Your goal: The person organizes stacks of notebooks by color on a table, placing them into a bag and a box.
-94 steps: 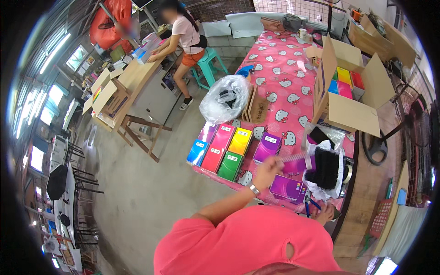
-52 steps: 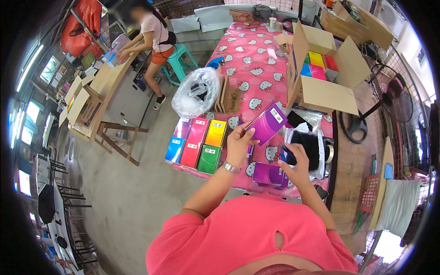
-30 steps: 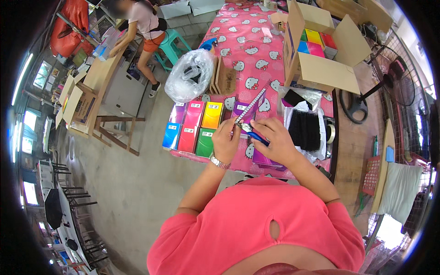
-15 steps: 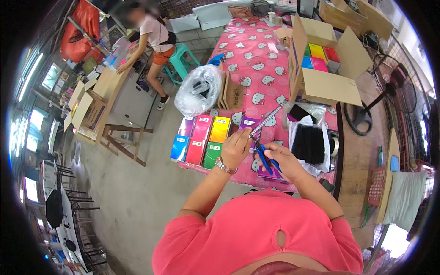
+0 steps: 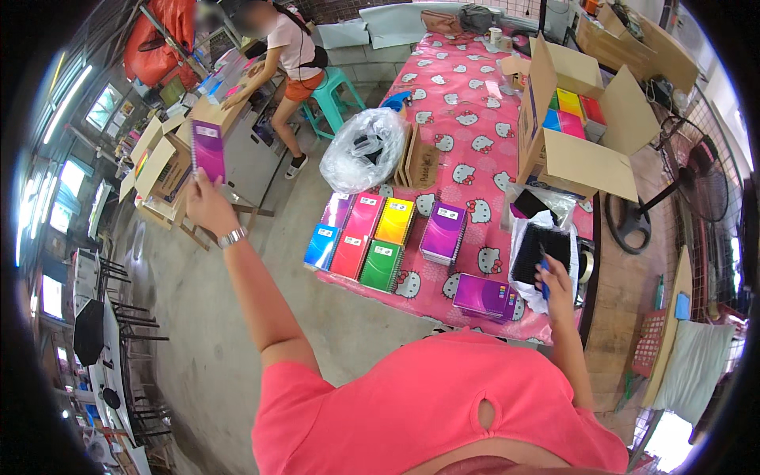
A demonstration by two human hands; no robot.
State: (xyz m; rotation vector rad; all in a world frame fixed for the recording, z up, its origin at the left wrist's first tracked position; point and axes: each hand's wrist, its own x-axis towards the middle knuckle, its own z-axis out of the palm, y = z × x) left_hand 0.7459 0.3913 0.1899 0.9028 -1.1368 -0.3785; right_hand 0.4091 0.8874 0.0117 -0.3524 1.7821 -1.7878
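Observation:
My left hand [image 5: 207, 204] is stretched out far to the left, closed on the lower edge of a purple spiral notebook [image 5: 209, 150] held upright above the floor. In my right hand [image 5: 559, 286] are blue-handled pliers [image 5: 545, 275], over a bundle of black spiral coils [image 5: 535, 252] on white wrapping at the table's right side. One stack of purple notebooks [image 5: 443, 229] stands mid-table. Another purple stack [image 5: 481, 296] lies near the front edge. To the left, several stacks sit together, among them a yellow notebook [image 5: 396, 220], a green notebook [image 5: 381, 266] and a blue notebook [image 5: 323, 245].
A pink patterned cloth [image 5: 467, 95] covers the table. On it are a clear plastic bag [image 5: 361, 154], cardboard pieces [image 5: 419, 165] and an open carton [image 5: 590, 162] of colourful notebooks. A black fan [image 5: 697, 178] stands right. Another person [image 5: 291, 47] works at a wooden table, far left.
My hands were together over the table, pliers at a notebook's spiral binding. My left hand has swung out left with the purple notebook; my right has moved right with the pliers.

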